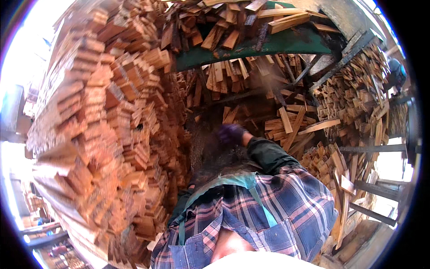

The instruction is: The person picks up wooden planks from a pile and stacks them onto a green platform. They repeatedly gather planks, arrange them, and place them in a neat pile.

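right hand (pixel 230 133): in a purple glove, blurred, reaching away from the body toward the dark gap between the wood stacks; how far open it is cannot be told, nothing clearly held
right sleeve (pixel 268 154): dark green cuff, plaid shirt behind it
left hand: hidden, not seen anywhere in the view
wood pieces (pixel 286 123): short flat offcuts, loose heap just right of the right hand, some tilted, some lying flat; contact with the hand cannot be told
stacked wood wall (pixel 103 116): reddish cut boards with ends facing out, fills the left side, motion-blurred
green chute (pixel 268 45): green metal edge overhead, carrying more offcuts, above the hand
metal frame (pixel 371 148): dark bars at right, partly cut by the rim
apron strap (pixel 251 184): teal, across the plaid shirt
hard to make out: dark area under the hand, dusty, no detail
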A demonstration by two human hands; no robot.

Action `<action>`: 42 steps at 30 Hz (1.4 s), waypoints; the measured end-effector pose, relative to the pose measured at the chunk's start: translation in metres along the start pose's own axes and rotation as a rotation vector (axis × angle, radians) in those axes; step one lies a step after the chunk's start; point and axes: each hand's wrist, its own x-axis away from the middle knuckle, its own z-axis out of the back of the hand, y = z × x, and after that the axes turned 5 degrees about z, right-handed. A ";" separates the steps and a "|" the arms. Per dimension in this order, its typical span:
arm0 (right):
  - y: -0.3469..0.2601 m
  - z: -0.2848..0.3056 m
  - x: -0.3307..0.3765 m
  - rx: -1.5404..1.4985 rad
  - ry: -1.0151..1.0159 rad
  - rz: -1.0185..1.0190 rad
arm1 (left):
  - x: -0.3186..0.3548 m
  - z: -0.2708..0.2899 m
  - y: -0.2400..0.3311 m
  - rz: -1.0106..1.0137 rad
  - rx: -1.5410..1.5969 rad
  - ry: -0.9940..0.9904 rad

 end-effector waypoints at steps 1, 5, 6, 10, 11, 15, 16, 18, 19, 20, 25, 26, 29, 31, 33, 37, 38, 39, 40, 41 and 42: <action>-0.023 0.039 0.007 0.132 0.123 0.073 | -0.016 0.001 0.030 -0.053 -0.026 -0.005; -0.126 0.190 0.017 -0.491 0.847 0.041 | -0.054 0.028 0.171 -0.290 -0.099 0.058; -0.154 0.228 0.008 -0.492 0.971 0.092 | -0.057 0.044 0.215 -0.348 -0.113 0.101; -0.279 0.379 -0.047 0.100 1.287 0.236 | -0.054 0.111 0.454 -1.003 0.020 0.470; -0.308 0.407 -0.064 0.140 1.408 0.142 | -0.056 0.125 0.524 -1.165 -0.082 0.525; -0.400 0.485 -0.133 0.348 1.379 -0.045 | -0.080 0.126 0.813 -1.639 -0.297 0.476; -0.409 0.492 -0.145 0.420 1.384 -0.220 | -0.089 0.118 0.875 -1.641 -0.321 0.508; -0.407 0.498 -0.165 0.609 1.452 -0.335 | -0.114 0.103 0.982 -1.645 -0.430 0.566; -0.401 0.502 -0.172 0.709 1.454 -0.372 | -0.132 0.096 1.030 -1.590 -0.563 0.556; -0.391 0.505 -0.176 0.767 1.547 -0.278 | -0.152 0.087 1.069 -1.622 -0.596 0.644; -0.337 0.535 -0.165 0.961 1.531 0.170 | -0.229 0.049 1.143 -1.225 -0.775 0.769; -0.330 0.540 -0.161 1.122 1.538 0.447 | -0.234 0.046 1.147 -1.226 -0.869 0.892; -0.319 0.545 -0.135 0.802 1.368 0.501 | -0.224 0.048 1.159 -1.196 -1.341 1.793; -0.316 0.545 -0.122 0.744 1.396 0.579 | -0.209 0.054 1.183 -1.247 -1.000 0.989; -0.312 0.545 -0.113 0.475 1.344 0.434 | -0.202 0.059 1.198 -1.081 -1.152 0.671; -0.304 0.550 -0.116 0.366 1.348 0.286 | -0.200 0.061 1.194 -1.127 -1.161 0.666; -0.305 0.551 -0.119 0.264 1.264 0.504 | -0.197 0.063 1.188 -1.005 -1.057 0.429; -0.302 0.551 -0.120 0.180 1.270 0.545 | -0.194 0.058 1.177 -1.026 -1.135 0.583; -0.304 0.550 -0.122 0.312 1.317 0.493 | -0.185 0.057 1.170 -0.976 -1.093 0.580; -0.302 0.550 -0.119 0.435 1.366 0.432 | -0.178 0.054 1.161 -0.959 -1.099 0.495; -0.303 0.547 -0.115 0.338 1.304 0.514 | -0.170 0.054 1.149 -1.028 -0.996 0.462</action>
